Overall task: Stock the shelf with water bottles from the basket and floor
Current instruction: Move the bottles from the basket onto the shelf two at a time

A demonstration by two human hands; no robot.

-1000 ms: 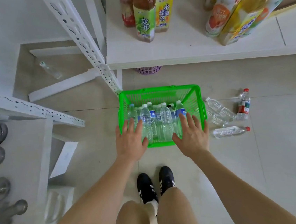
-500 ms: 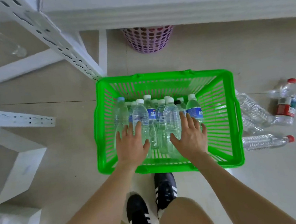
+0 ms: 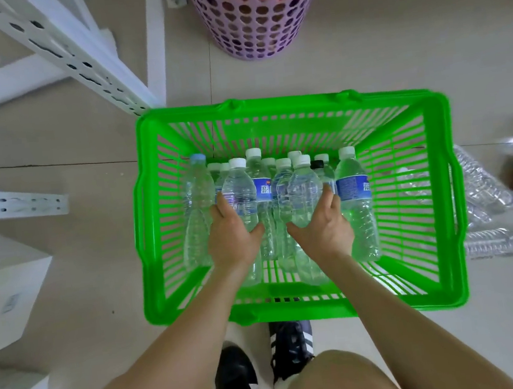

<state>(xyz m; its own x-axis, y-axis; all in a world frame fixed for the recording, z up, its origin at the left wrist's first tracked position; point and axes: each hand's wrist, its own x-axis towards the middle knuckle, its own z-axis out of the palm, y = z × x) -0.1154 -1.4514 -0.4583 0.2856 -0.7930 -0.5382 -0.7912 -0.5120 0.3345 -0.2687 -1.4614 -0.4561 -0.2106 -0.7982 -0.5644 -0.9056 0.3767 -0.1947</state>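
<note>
1. Tiled floor (image 3: 362, 66) fills the view, and the camera has dropped closer than a half-second ago.
2. Left hand (image 3: 232, 236) now curls its fingers around a bottle (image 3: 240, 196) it lay flat on before.
3. Right hand (image 3: 323, 227) likewise wraps a second bottle (image 3: 303, 189).
4. Both bottles stand in the green basket (image 3: 446, 206); loose bottles (image 3: 500, 241) lie right of it.

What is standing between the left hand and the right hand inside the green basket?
In the head view, upright water bottles fill the gap between the left hand and the right hand in the green basket; each hand wraps a bottle.
</note>
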